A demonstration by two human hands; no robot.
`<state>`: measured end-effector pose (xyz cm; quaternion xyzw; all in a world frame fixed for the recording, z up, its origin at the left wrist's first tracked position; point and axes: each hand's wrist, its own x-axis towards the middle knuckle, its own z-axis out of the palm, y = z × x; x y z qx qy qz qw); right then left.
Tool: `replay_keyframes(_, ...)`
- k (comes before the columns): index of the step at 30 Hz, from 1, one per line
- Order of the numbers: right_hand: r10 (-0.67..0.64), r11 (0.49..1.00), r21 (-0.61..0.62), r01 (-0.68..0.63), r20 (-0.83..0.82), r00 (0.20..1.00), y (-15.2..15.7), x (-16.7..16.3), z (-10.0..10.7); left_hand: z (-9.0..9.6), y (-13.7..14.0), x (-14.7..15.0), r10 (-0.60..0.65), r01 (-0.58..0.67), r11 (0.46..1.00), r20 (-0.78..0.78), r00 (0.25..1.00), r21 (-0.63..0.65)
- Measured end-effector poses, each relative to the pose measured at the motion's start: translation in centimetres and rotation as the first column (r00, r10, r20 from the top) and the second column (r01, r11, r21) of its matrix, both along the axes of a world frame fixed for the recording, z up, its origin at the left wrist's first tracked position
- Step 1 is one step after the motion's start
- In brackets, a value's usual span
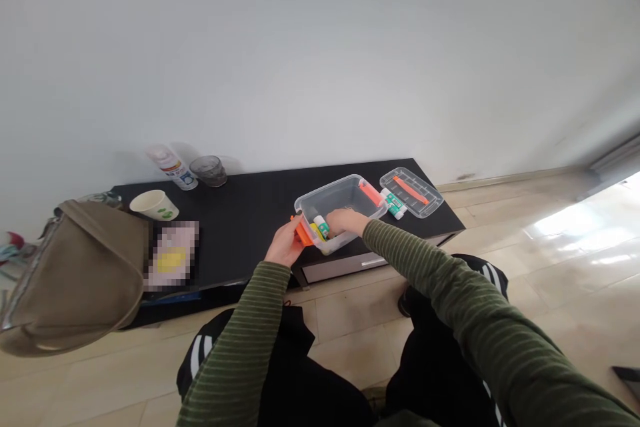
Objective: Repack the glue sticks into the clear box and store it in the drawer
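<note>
A clear plastic storage box (pixel 333 195) with orange latches stands lidless near the front edge of the black cabinet. My left hand (pixel 286 243) is closed on its left end, at the orange latch (pixel 302 232). Inside the box is my right hand (pixel 346 221), fingers curled downward and mostly hidden, so what they hold does not show. Beside those fingers, a white-and-green glue stick (pixel 321 225) leans by a yellow item (pixel 317 233). To the right of the box, more green-and-white glue sticks (pixel 394 203) lie against the clear lid (pixel 415 195) with its orange handle.
On the cabinet's (pixel 245 217) left part stand a spray can (pixel 173 167), a dark glass (pixel 209 171) and a paper cup (pixel 155 205). A brown bag (pixel 90 273) and a blurred-out packet (pixel 173 255) are at the far left. A white wall (pixel 310 67) rises behind.
</note>
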<state>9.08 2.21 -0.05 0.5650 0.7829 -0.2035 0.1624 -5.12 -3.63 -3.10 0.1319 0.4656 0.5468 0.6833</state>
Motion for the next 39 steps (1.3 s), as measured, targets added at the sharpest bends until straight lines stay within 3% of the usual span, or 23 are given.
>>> replay_keyframes(2,-0.007,0.998,0.065,0.009,-0.035,0.999,-0.1,0.6,0.5,0.1,0.0,0.1,0.002,-0.002,1.0,0.016,1.0,0.004)
replay_keyframes(4,-0.033,0.97,0.231,0.071,-0.165,0.986,-0.2,2.0,1.3,0.2,0.1,0.2,0.008,-0.008,1.0,0.026,1.0,0.003)
replay_keyframes(6,-0.053,0.881,0.419,0.22,-0.375,0.926,-0.1,4.4,2.1,0.4,0.1,0.3,0.017,-0.016,1.0,0.034,0.999,-0.004)
replay_keyframes(8,-0.048,0.75,0.523,0.406,-0.569,0.821,0.2,7.7,2.6,0.7,0.0,0.5,0.029,-0.028,0.999,0.044,0.999,-0.016)
replay_keyframes(11,-0.106,0.621,0.523,0.584,-0.682,0.724,0.8,13.2,1.9,1.3,-0.1,0.7,0.055,-0.053,0.997,0.044,0.998,-0.048)
replay_keyframes(13,-0.222,0.589,0.492,0.642,-0.665,0.713,1.1,16.6,0.5,1.6,-0.2,0.9,0.061,-0.059,0.997,0.04,0.997,-0.059)
replay_keyframes(17,-0.459,0.641,0.368,0.673,-0.518,0.721,0.9,20.7,-3.4,2.1,-0.2,1.1,0.073,-0.071,0.995,0.038,0.997,-0.063)
replay_keyframes(22,-0.504,0.676,0.352,0.647,-0.419,0.755,0.1,21.4,-6.5,2.1,-0.2,1.2,0.081,-0.079,0.996,0.039,0.996,-0.051)
replay_keyframes(26,-0.488,0.716,0.375,0.589,-0.335,0.806,0.1,20.7,-6.8,1.8,0.0,1.1,0.07,-0.068,0.997,0.056,0.996,-0.045)
replay_keyframes(34,-0.515,0.788,0.296,0.54,-0.163,0.841,0.4,19.2,-6.0,1.8,-0.1,1.1,0.064,-0.062,0.997,0.046,0.997,-0.036)
replay_keyframes(37,-0.53,0.769,0.271,0.58,-0.239,0.814,0.5,19.6,-5.6,1.9,-0.2,1.2,0.067,-0.066,0.997,0.043,0.997,-0.039)
replay_keyframes(39,-0.537,0.711,0.282,0.644,-0.374,0.756,0.6,19.9,-5.0,1.9,-0.2,1.2,0.07,-0.068,0.997,0.043,0.997,-0.042)
